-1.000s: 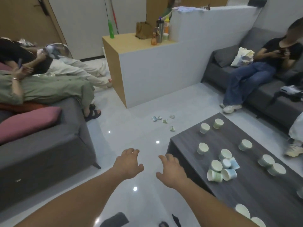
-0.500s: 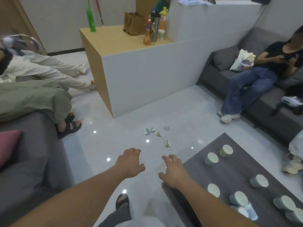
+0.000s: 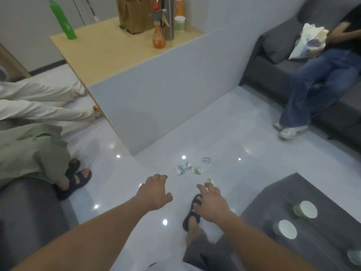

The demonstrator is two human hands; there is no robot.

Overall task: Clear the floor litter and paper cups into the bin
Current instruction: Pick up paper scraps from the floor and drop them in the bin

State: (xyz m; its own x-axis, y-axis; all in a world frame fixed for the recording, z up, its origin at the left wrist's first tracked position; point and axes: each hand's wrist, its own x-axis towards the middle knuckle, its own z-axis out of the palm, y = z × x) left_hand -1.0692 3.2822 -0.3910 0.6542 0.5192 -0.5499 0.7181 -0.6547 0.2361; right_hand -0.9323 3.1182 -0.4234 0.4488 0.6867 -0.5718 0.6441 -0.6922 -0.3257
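Several crumpled scraps of litter (image 3: 187,167) lie on the glossy white floor just beyond my hands, one scrap (image 3: 209,181) right at my right fingertips. My left hand (image 3: 155,191) is stretched forward, fingers apart, holding nothing. My right hand (image 3: 212,201) is likewise out and empty, above my own sandalled foot. Paper cups (image 3: 305,209) stand on the dark coffee table (image 3: 304,190) at the lower right; another cup (image 3: 285,229) is beside it. No bin is in view.
A white partition with a wooden top (image 3: 109,49) holding bottles and a bag stands ahead. Seated people's legs and sandalled feet (image 3: 75,178) reach in from the left sofa. A person in jeans (image 3: 316,85) sits on the grey sofa at right.
I have stepped forward: the litter is much closer, the coffee table has slid to the lower right, and my right foot now shows under my right hand. Both hands stay empty.
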